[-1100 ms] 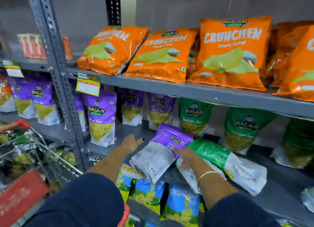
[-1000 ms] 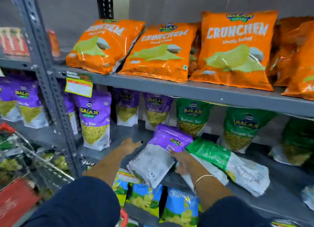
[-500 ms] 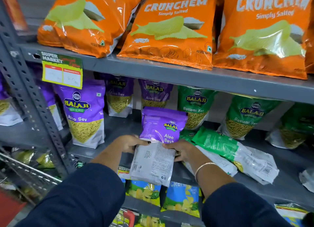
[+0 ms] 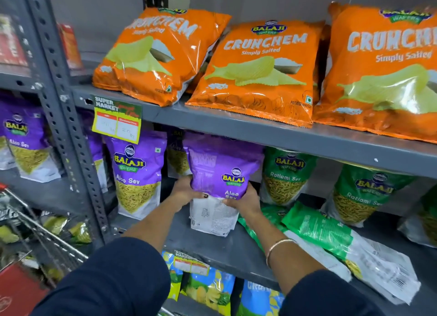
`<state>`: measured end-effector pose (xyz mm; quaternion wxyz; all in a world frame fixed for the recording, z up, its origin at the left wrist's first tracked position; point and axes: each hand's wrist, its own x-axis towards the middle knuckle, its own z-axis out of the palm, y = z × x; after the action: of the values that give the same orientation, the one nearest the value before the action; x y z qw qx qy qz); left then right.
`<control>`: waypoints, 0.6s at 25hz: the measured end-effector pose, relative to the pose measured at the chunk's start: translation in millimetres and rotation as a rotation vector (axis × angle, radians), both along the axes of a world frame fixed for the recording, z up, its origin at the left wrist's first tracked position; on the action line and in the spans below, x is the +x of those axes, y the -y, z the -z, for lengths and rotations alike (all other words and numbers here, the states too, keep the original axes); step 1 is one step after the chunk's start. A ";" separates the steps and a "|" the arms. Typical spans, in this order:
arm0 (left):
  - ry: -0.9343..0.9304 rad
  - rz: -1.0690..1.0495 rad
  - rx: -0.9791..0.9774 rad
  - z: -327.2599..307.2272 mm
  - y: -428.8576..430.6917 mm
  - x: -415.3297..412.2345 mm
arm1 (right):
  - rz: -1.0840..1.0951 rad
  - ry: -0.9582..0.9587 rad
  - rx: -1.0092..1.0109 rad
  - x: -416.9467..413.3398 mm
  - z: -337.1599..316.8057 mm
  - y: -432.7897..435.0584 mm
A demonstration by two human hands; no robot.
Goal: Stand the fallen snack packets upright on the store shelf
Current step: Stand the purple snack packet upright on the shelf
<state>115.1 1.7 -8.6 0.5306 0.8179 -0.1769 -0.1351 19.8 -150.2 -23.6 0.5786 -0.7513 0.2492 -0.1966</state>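
Observation:
A purple Aloo Sev packet [image 4: 221,171] stands upright on the grey middle shelf [image 4: 236,251], its back face toward me. My left hand [image 4: 183,189] grips its left side and my right hand [image 4: 244,201] grips its right side near the bottom. Two green Ratlami Sev packets [image 4: 316,233] lie flat on the same shelf, just right of my right wrist. Other purple packets [image 4: 136,173] and green packets [image 4: 287,173] stand upright behind and beside the held one.
Orange Crunchem bags [image 4: 257,72] lean on the shelf above, whose edge [image 4: 236,126] hangs close over the packet's top. A price tag [image 4: 117,119] hangs at its left. A grey upright post [image 4: 71,135] and a shopping cart [image 4: 35,230] are at left. Blue bags [image 4: 210,289] sit below.
Both hands have lifted the purple packet from lying tilted at the shelf front to upright and pushed it back into the row. The camera moved closer.

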 end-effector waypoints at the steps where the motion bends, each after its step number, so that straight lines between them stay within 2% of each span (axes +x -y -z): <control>1: -0.006 -0.013 0.006 6.5 0.9 0.5 | 0.008 0.003 -0.001 0.2 3.9 -2.4; 5: -0.080 -0.015 -0.028 20.6 -2.7 7.2 | 0.014 -0.033 -0.028 3.7 12.0 -2.1; 8: -0.195 0.089 0.029 17.7 -9.4 12.8 | 0.056 -0.223 -0.151 2.0 12.8 -0.9; 10: -0.286 0.172 0.074 9.1 -17.4 11.1 | 0.049 -0.288 0.003 -1.5 11.6 -2.1; 12: -0.346 0.204 0.094 4.9 -24.3 12.5 | 0.018 -0.264 0.134 -2.1 13.6 -0.2; 15: -0.368 0.196 0.120 7.7 -27.1 12.2 | -0.041 -0.261 0.043 -3.1 14.9 7.5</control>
<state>127.2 28.8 -16.3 0.4885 0.7885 -0.1472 -0.3435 16.7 -157.7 -38.5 0.5611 -0.7629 0.3111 -0.0800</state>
